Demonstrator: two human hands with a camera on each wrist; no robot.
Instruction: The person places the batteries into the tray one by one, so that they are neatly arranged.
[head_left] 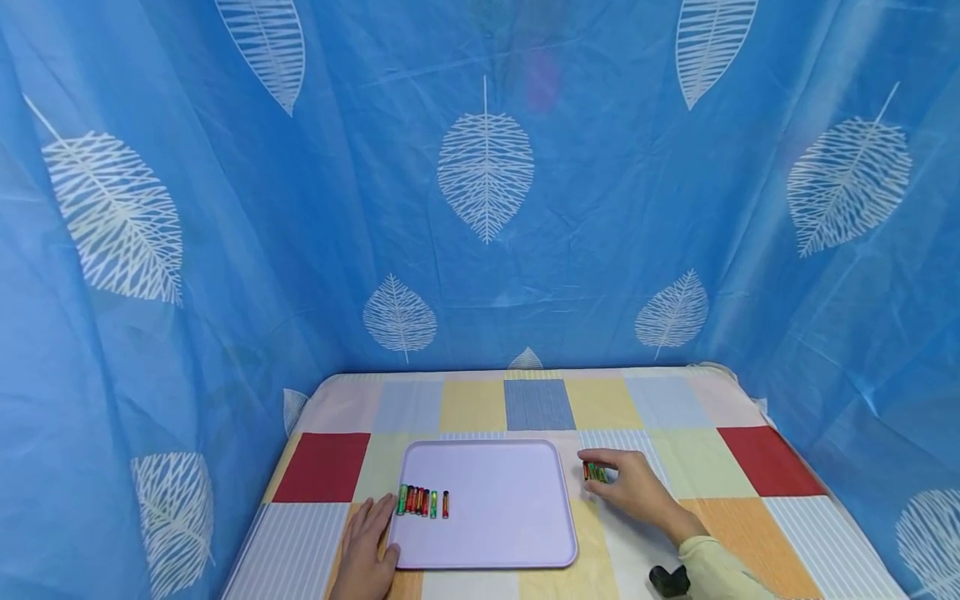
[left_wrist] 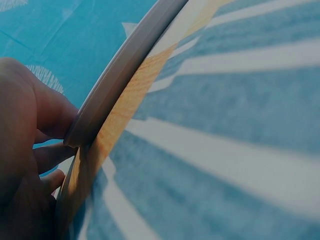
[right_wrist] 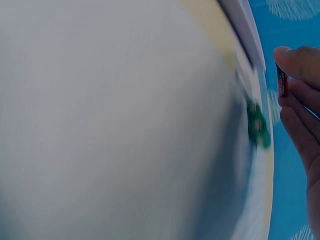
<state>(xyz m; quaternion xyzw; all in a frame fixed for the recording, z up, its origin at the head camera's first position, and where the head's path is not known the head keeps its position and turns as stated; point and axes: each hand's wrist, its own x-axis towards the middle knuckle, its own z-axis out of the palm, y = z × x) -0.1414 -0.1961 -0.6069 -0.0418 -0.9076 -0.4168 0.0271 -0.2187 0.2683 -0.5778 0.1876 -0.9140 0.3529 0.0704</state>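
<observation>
In the head view, my left hand (head_left: 366, 546) rests against the left edge of a lilac tray (head_left: 495, 533). Seen from the left wrist, its fingers touch the tray's rim (left_wrist: 107, 82). Several batteries stand side by side in the tray's left part, among them a green battery (head_left: 433, 504) and a red battery (head_left: 446, 505) set a little apart. Right of the tray, my right hand (head_left: 633, 487) pinches a red-and-black battery (right_wrist: 282, 82) between thumb and fingers. Close by that hand are green batteries (right_wrist: 257, 125) on the cloth, blurred in the right wrist view.
A patchwork cloth (head_left: 315, 467) covers the table under the tray. Blue curtains (head_left: 570, 275) with white leaf prints enclose the back and both sides. A black object (head_left: 669, 581) sits by the right sleeve (head_left: 712, 567).
</observation>
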